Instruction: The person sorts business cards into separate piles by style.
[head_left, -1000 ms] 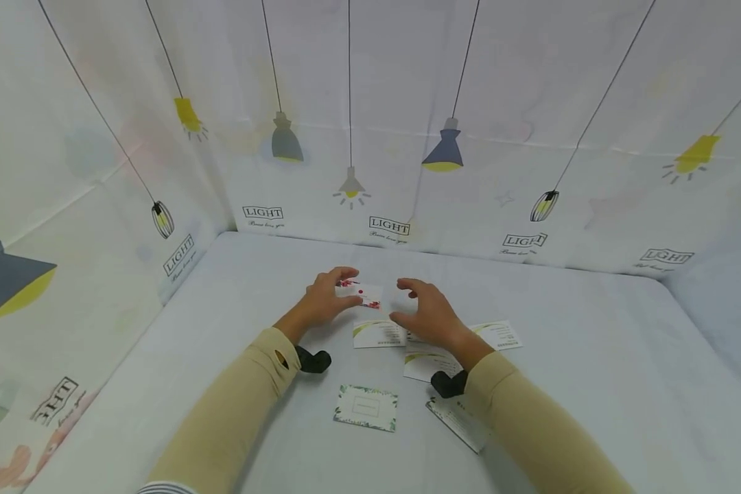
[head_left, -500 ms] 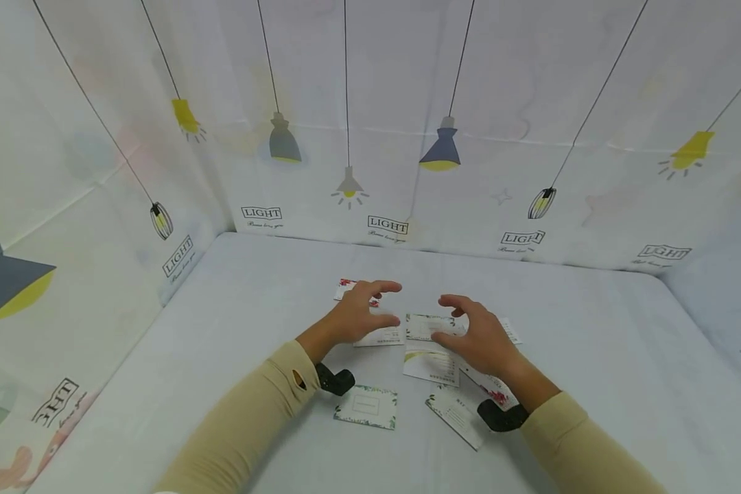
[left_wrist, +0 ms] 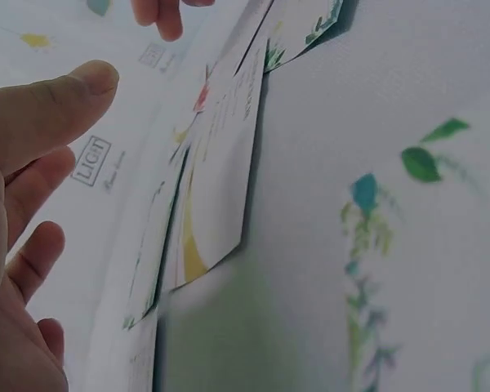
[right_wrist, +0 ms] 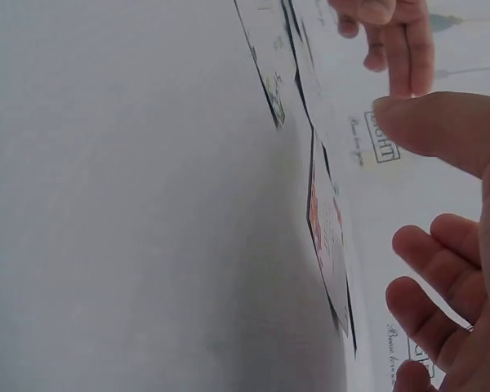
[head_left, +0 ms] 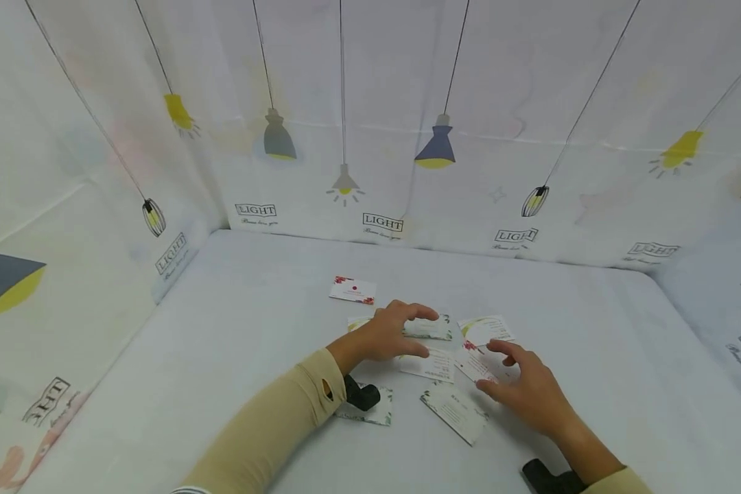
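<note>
A white, green-leaf-edged card (head_left: 436, 328) is lying centrally, partly behind the left hand (head_left: 387, 335), which is hovering empty, loosely spread. The right hand (head_left: 530, 389), likewise empty, is hovering by a red-flowered card (head_left: 473, 363). Near left, a black mount (head_left: 363, 396) is partly covering another leafy card (head_left: 377, 416).

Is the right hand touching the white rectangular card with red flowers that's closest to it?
Apart. The right wrist view shows a clear gap between the right hand and that white rectangular card with red flowers.
</note>
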The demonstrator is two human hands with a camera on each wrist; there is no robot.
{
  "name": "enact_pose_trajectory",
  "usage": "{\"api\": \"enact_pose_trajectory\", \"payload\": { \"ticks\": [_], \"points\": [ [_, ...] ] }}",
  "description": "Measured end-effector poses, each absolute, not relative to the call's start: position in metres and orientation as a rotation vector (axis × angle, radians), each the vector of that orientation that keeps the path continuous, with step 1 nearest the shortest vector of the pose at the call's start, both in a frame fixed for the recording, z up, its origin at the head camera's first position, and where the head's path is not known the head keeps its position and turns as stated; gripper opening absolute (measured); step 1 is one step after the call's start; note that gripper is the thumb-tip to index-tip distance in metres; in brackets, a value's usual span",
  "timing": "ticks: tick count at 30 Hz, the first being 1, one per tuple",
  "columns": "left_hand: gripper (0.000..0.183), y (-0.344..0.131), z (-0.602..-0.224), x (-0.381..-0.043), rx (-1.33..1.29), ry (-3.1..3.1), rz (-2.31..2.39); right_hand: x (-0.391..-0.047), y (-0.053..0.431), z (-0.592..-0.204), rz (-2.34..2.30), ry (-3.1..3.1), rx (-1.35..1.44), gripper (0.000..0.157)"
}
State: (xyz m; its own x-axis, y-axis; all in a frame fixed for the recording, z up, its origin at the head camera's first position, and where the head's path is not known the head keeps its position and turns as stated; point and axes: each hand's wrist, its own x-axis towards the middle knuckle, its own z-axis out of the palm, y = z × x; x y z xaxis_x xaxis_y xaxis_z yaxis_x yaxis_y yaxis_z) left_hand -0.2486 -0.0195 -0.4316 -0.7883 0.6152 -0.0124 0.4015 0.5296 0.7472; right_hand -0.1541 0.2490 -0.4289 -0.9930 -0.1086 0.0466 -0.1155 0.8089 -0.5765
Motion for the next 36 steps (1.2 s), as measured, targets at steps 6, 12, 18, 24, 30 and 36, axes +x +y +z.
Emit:
{"api": "enact_pose_trajectory", "payload": {
  "ticks": [6,12,18,24,30,36],
  "points": [
    [0.062,0.003,-0.438,-0.249,0.910,2.487,0.970,-0.145,0.262,-0.438,0.886,-2.983,0.154,0.074],
    [0.058,0.026,-0.444,-0.250,0.953,2.507,0.852,-0.144,0.267,-0.443,0.835,-3.042,0.119,0.078],
    [0.058,0.039,-0.447,-0.247,0.940,2.545,0.768,-0.145,0.268,-0.446,0.801,-3.036,0.123,0.072],
    [0.057,0.041,-0.444,-0.244,0.928,2.560,0.739,-0.144,0.267,-0.445,0.653,-2.974,0.204,0.060],
    [0.058,0.041,-0.443,-0.243,0.913,2.566,0.743,-0.144,0.264,-0.441,0.522,-2.959,0.228,0.055],
    [0.061,0.041,-0.440,-0.240,0.884,2.562,0.754,-0.142,0.264,-0.437,0.563,-2.995,0.160,0.057]
  ]
}}
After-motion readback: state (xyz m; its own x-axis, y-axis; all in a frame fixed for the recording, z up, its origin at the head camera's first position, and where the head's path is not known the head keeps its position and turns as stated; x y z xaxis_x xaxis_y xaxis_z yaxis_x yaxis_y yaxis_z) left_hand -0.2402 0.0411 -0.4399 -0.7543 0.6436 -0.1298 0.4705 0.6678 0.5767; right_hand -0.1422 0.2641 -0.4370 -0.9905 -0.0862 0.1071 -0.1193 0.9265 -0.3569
